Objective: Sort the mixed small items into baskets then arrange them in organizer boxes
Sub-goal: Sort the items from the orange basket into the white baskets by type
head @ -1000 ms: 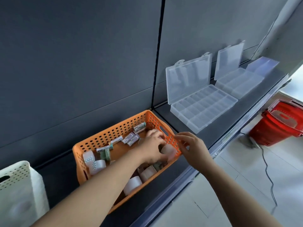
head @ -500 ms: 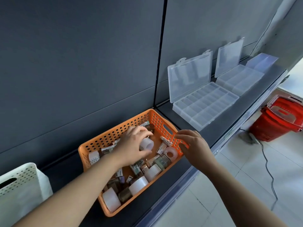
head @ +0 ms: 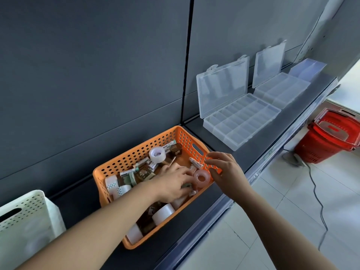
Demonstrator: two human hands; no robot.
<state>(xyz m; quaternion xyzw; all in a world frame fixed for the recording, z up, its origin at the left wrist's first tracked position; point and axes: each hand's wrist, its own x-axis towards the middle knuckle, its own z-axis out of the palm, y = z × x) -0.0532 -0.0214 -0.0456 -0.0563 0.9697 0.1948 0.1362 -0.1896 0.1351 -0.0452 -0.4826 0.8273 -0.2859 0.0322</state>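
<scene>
Grip first: the left hand (head: 171, 184) reaches down into the orange basket (head: 136, 154), fingers curled among the small items, but whether that grip is clamped on anything I cannot tell, since the fingertips are buried. The right hand (head: 228, 170) is at the basket's right end, its grip apart, fingers spread and lightly bent with the tips touching the rim. Between the two hands lies a pinkish tape roll (head: 201, 178). White rolls (head: 162, 213) lie at the basket's near end, small packets in the middle, and a clear tape roll (head: 157, 154) sits toward the far wall. The basket stands on a dark shelf (head: 78, 203), with a white basket (head: 25, 217) apart to its left. Farther along to the right, an organizer box (head: 241, 121) lies with its lid upright, its compartments apparently bare. A second organizer box (head: 280, 90) is just beyond it. Red shopping baskets (head: 323, 137) stand on the floor.
</scene>
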